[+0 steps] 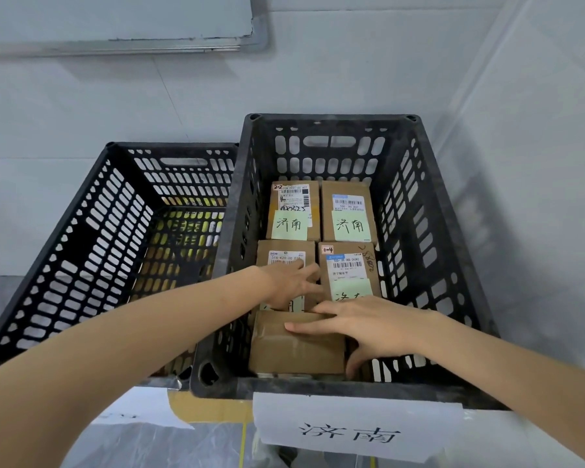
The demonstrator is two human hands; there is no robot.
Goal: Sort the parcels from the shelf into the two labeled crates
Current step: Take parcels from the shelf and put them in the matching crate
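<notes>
Pale wall (352, 79) behind. I see the left crate (65, 231) at 9 o'clock, just beside the right crate (429, 214). Inside the latter, the left hand (291, 282) rests loose-fingered on a labelled parcel (284, 251). At 6 o'clock the right hand (368, 325) presses straight fingers on a plain parcel (294, 352), thumb down its side.

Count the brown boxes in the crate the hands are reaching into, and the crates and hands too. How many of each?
Cardboard parcels in that crate: 5
Black crates: 2
Hands: 2
Total: 9
</notes>
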